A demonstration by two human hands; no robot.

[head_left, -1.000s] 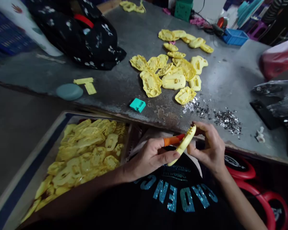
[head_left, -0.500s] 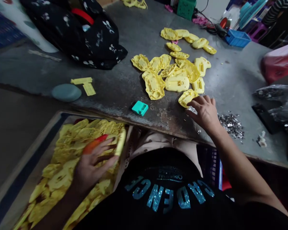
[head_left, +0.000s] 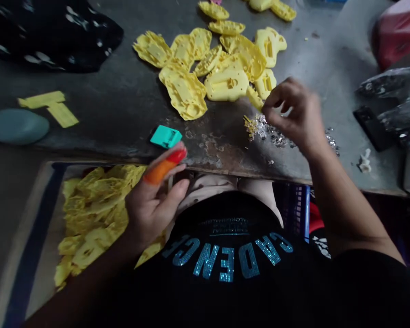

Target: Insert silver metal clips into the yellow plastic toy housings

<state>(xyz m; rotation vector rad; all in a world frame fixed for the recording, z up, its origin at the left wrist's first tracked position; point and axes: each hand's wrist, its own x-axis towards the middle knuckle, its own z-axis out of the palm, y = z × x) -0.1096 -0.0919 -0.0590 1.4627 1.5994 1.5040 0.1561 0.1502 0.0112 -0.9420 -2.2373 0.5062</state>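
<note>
My right hand (head_left: 295, 114) pinches a yellow plastic shell (head_left: 254, 97), which is tilted up just above the bench. Beneath the fingers lies a scatter of small shiny metal pieces (head_left: 276, 136), with little yellow bits (head_left: 249, 126) at its left end. My left hand (head_left: 157, 196) is over the bench's front edge, fingers stretched out and nothing visible in them; an orange-and-red cover (head_left: 164, 167) wraps one finger. Just beyond its fingertips sits a turquoise plastic block (head_left: 166, 136). Several yellow shells (head_left: 184, 91) are grouped on the bench beyond.
A box (head_left: 30, 255) full of yellow parts (head_left: 95, 214) stands at lower left. On the bench (head_left: 105, 109) are a grey-blue oval (head_left: 17, 126), yellow strips (head_left: 63, 114), a black patterned bag (head_left: 54, 36), a dark flat object (head_left: 374, 125) and a clear plastic bag (head_left: 401, 105).
My left hand has risen from the box of yellow parts toward the bench edge. My right hand has lifted and tilted the near yellow shell off the bench. The view has shifted.
</note>
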